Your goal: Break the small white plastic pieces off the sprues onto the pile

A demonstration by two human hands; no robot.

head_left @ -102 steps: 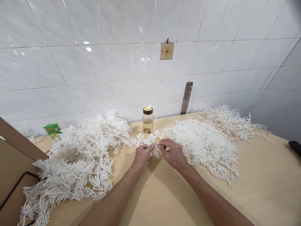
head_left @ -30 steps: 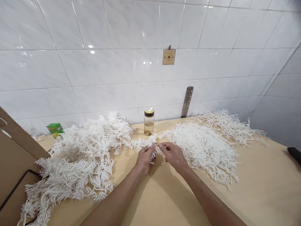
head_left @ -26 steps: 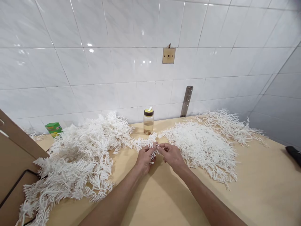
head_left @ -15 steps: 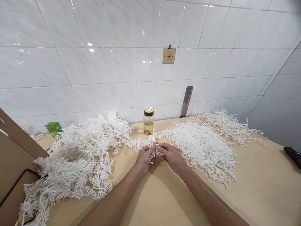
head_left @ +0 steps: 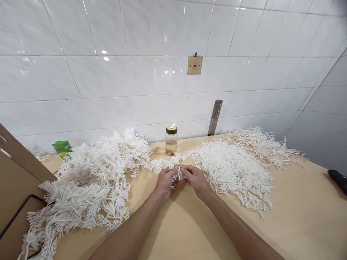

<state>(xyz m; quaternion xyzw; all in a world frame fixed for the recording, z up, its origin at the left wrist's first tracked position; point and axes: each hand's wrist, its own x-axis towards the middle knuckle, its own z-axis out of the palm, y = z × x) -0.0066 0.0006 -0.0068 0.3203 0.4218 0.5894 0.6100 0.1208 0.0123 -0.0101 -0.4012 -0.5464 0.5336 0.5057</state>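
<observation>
My left hand [head_left: 165, 181] and my right hand [head_left: 195, 178] meet at the middle of a light wooden table [head_left: 298, 224]. Both pinch a small white branched plastic sprig [head_left: 177, 174] between their fingertips. A tall heap of the same white sprigs [head_left: 92, 180] lies to the left, touching the piece I hold. A flatter spread of sprigs [head_left: 233, 169] lies to the right of my right hand. A small clear jar [head_left: 171, 140] with a dark lid and a little yellowish liquid stands just behind my hands.
A brown cardboard box [head_left: 16, 187] stands at the left edge. A green carton [head_left: 62, 148] sits by the white tiled wall. A metal strip [head_left: 215, 117] leans on the wall, and a dark object [head_left: 337, 177] lies at the far right.
My hands have drawn closer together, and the right fingertips now touch the sprig held by the left. The piles and the jar have not moved.
</observation>
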